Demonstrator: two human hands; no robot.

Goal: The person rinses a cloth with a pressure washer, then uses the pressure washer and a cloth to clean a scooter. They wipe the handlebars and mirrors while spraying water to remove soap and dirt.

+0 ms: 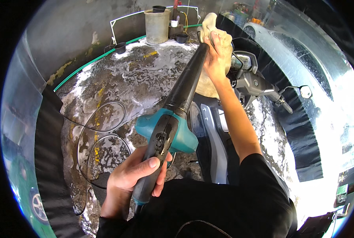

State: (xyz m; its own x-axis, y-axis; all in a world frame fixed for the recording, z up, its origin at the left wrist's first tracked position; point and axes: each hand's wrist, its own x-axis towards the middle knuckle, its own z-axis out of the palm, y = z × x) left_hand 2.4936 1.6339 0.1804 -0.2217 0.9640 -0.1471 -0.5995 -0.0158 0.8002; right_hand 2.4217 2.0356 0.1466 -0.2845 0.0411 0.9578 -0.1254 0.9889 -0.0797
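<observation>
My left hand [132,175] grips the black rear handle of a teal and black electric blower [168,131]. Its long black nozzle [187,80] angles up toward the front of a grey motor scooter [252,84]. The nozzle tip ends beside my right hand [215,61], which presses a wet-looking beige chamois cloth [224,44] against the scooter's front. That cloth hides much of the handlebar's left side. In plain sight are the instrument display [244,62], the right grip [284,104] and a mirror [305,92]. Below, a silver body strip [214,145] runs toward me.
Foam and water cover the concrete floor [153,68]. A thin dark cord or hose [80,160] loops at left. A green hose [84,70] follows the wall, near a large barrel [157,28] and black tubs [181,38]. Plastic curtains with black bands [50,160] flank both sides; a car [299,53] stands behind the right one.
</observation>
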